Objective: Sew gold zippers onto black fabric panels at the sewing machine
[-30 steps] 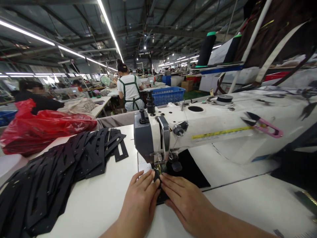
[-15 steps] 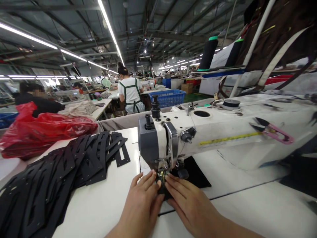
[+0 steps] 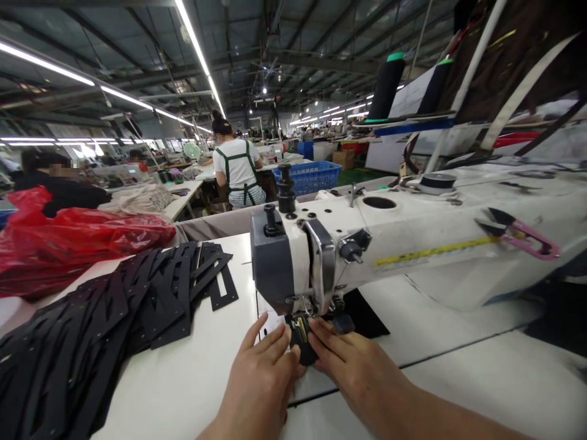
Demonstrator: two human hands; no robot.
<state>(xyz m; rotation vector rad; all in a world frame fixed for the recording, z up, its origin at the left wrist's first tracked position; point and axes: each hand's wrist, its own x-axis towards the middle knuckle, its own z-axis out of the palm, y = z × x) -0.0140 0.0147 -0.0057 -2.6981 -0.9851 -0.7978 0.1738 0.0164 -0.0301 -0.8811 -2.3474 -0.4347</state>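
Our zippered piece [image 3: 302,344] now sits nearer the machine head [image 3: 273,260]; left hand [image 3: 263,373] and right hand [image 3: 362,370] press it flat-fingered, apparently mid-stitch, needing steady guiding.

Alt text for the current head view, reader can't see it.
A person's left hand and right hand touch a dark piece with a gold zipper, at the needle end of a white sewing machine. Black slotted pieces lie heaped to the left; pink snips are on the machine.
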